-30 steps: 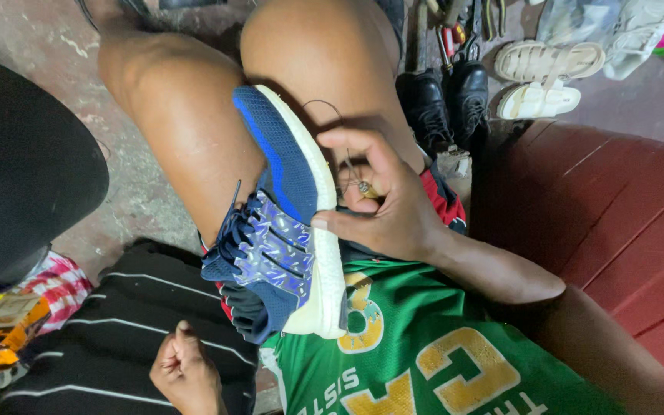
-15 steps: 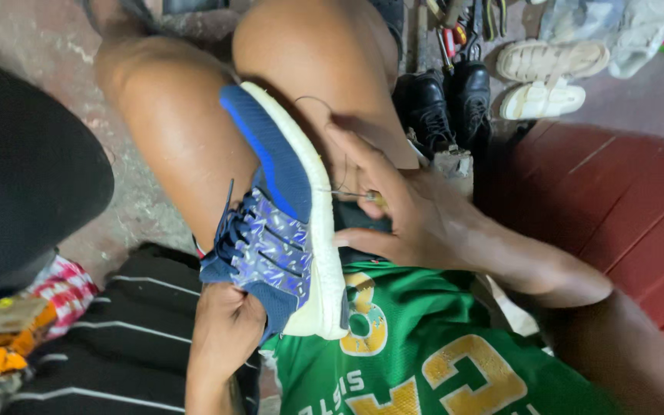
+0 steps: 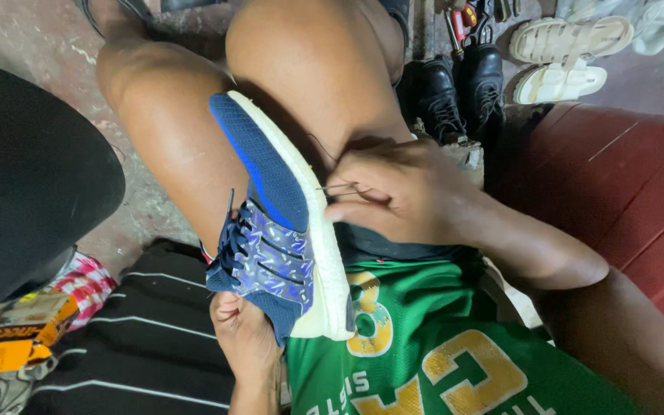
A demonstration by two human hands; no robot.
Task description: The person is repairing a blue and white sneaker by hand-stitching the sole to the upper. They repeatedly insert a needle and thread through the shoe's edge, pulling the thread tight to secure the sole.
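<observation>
The left hand (image 3: 246, 338) grips the heel of the blue sneaker (image 3: 274, 230) from below, while the right hand (image 3: 401, 192) pinches a thin thread (image 3: 333, 187) against its white sole.

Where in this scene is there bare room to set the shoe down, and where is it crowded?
Free: the red wooden surface to the right of the right hand, and the stained concrete floor at top left. Crowded: the top right, with black leather shoes and cream sandals, and the lap, where the left hand holds the blue knit sneaker.

Black shoes (image 3: 459, 88), pale sandals (image 3: 566, 54), striped dark cloth (image 3: 147, 346), orange box (image 3: 9, 338).
</observation>
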